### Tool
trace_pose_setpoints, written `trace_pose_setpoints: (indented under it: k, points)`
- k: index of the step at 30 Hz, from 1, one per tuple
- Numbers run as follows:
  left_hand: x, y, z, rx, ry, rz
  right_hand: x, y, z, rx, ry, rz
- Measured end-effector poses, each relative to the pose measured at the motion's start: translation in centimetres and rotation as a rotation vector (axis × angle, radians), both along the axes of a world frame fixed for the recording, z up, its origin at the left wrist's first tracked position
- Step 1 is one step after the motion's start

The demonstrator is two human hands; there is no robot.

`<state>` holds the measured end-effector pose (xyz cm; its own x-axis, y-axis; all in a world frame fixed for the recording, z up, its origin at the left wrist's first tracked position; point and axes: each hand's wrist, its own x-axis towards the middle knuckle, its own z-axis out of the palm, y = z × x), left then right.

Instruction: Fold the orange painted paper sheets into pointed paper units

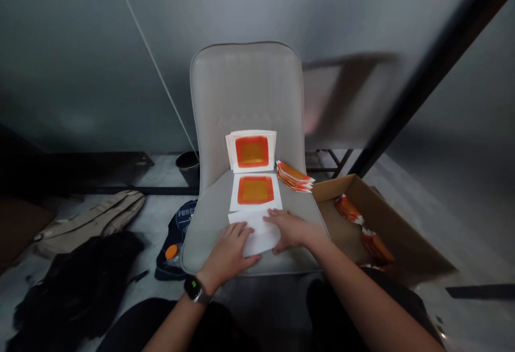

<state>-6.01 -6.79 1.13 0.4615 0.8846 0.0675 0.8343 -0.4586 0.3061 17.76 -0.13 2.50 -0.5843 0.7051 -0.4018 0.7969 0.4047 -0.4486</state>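
Note:
A white sheet of paper (257, 231) lies on the front of the chair seat, with its blank side up. My left hand (229, 247) grips its left side, fingers curved over the top and thumb by the near edge. On the opposite side my right hand (287, 229) holds the paper with bent fingers. Just beyond it is a flat sheet with an orange and gold printed square (257, 190). A stack of similar printed sheets (252, 152) leans against the backrest. To the right sits a fanned pile of folded orange and white papers (294, 176).
The grey chair (249, 83) stands against a wall panel. An open cardboard box (398, 239) at right holds folded orange papers (374, 244). On the floor at left are a bottle with an orange cap (172, 251), a dark bag (76, 287), a beige bag (92, 218) and a black bin (188, 168).

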Motion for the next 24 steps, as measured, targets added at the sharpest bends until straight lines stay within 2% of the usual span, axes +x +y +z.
trace_pose_setpoints:
  k: [4,7,9,12,16,20,24]
  points:
    - [1.0,0.6,2.2,-0.047,0.082,-0.072,0.5,0.4,0.1,0.033,0.039,-0.022]
    - [1.2,1.7,3.8,-0.173,0.070,-0.145,1.0,0.8,-0.2,0.008,0.112,-0.024]
    - [0.9,2.4,4.2,-0.215,0.031,-0.160,1.2,1.1,-0.2,-0.010,0.168,-0.053]
    - [-0.1,3.2,3.7,-0.209,-0.006,-0.095,1.4,1.5,0.1,-0.023,0.233,-0.055]
    - [-1.5,4.1,2.2,-0.203,-0.125,0.005,1.7,2.1,0.0,0.020,0.327,-0.068]
    - [-1.9,4.8,1.0,-0.190,-0.221,0.017,1.9,2.2,-1.8,0.183,0.397,-0.193]
    - [-1.5,4.4,0.2,-0.095,-0.169,-0.039,1.4,1.4,-3.3,0.345,0.346,-0.244]
